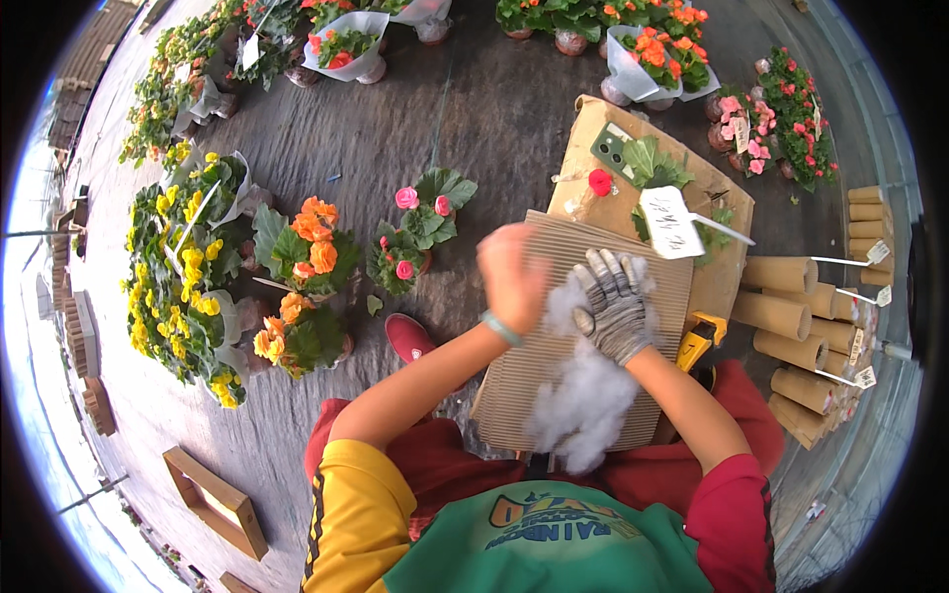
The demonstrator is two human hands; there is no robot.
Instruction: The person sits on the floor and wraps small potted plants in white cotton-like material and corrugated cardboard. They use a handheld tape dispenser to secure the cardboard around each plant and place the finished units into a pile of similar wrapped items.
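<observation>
My right hand, in a grey knit glove, lies palm down with fingers spread on white fluffy fibre. Under the fibre are sheets of corrugated cardboard across my lap. My bare left hand, a band at its wrist, is over the cardboard's left edge; motion blur hides its fingers. Beyond the sheets, a cardboard box carries a green phone, a red flower, a leafy cutting and a white tag with handwriting.
A yellow hand tool sits right of the sheets. Brown paper tubes stand further right. Potted orange begonias, pink-flowered plants and yellow-flowered plants stand left on dark ground fabric. A wooden frame lies lower left.
</observation>
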